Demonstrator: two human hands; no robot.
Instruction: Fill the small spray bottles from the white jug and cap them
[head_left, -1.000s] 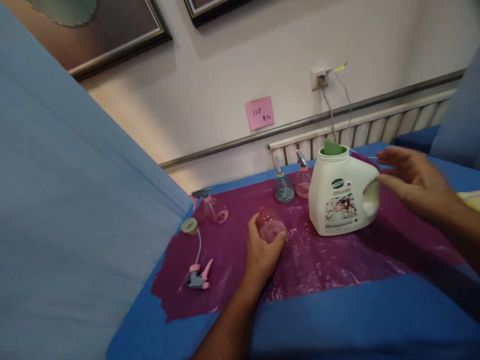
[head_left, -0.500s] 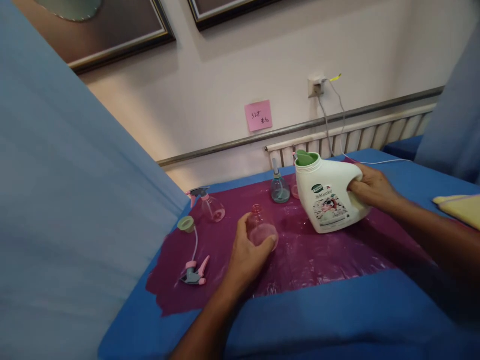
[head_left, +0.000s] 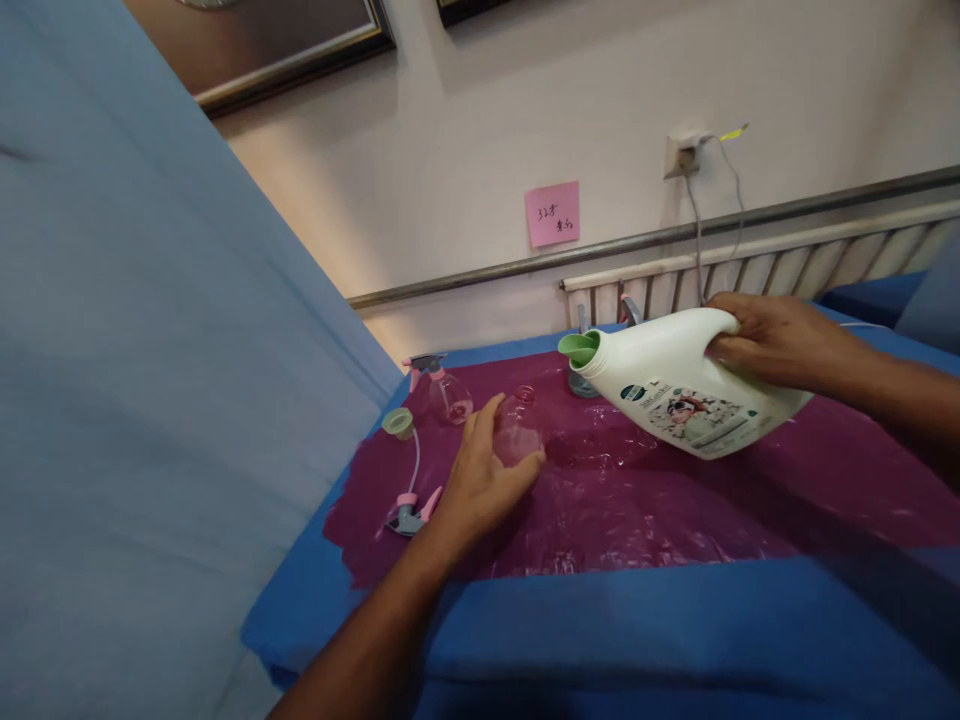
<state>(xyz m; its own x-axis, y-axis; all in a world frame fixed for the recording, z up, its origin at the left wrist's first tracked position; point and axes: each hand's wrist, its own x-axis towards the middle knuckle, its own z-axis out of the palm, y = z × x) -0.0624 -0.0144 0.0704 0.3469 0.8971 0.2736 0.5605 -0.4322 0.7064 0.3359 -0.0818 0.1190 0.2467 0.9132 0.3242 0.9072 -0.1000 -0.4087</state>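
Jug (head_left: 675, 385): tilted above the sheet (head_left: 600, 520) on the right part of the worktop (head_left: 637, 630), spout (head_left: 579, 348) directed left towards the bottle (head_left: 519, 430) and apart from it. The right hand (head_left: 772, 340) is closed around the handle. The fill level cannot be seen; treat the jug as heavy, with a load that shifts as it tilts. The wall is probably stiff plastic. Grip by the handle only; the broad sides offer little purchase.

Bottle: upright on the sheet, open at the neck, left of the jug. The left hand (head_left: 484, 480) is part-curled about its lower body, thumb on the near side, fingers on the left. It should be light, thin-walled, easily tipped and slippery if wet. Hold low on the body with light pressure; squeezing may flex the wall. Keep fingers off the mouth.
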